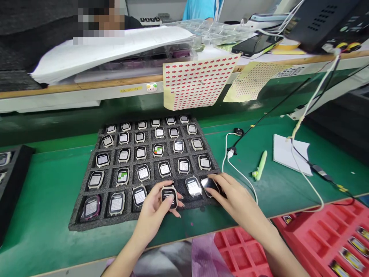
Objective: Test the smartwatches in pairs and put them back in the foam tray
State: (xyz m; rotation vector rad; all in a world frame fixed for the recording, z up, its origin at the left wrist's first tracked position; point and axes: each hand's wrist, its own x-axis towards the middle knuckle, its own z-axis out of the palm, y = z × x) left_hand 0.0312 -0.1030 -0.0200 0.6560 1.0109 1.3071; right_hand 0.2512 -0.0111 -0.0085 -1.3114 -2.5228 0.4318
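My left hand (157,206) is closed round a smartwatch body (169,197) with a lit dark screen, its thumb across the lower part of the display. My right hand (227,188) grips a second smartwatch (210,185), whose screen is dark, at the near right corner of the tray; the fingers partly cover it. Between the hands a smartwatch with a bright white screen (193,186) lies in its compartment. Both hands are over the front row of a black foam tray (77,209), which holds rows of strapless watches, most with lit screens.
Right of the tray lie a white cable (243,175), a green pen (261,165) and a white paper pad (291,154). Red trays (319,231) stand below the bench edge. Arrow sticker sheets (198,82) hang from the shelf, with a phone (256,45) above. Another person sits opposite.
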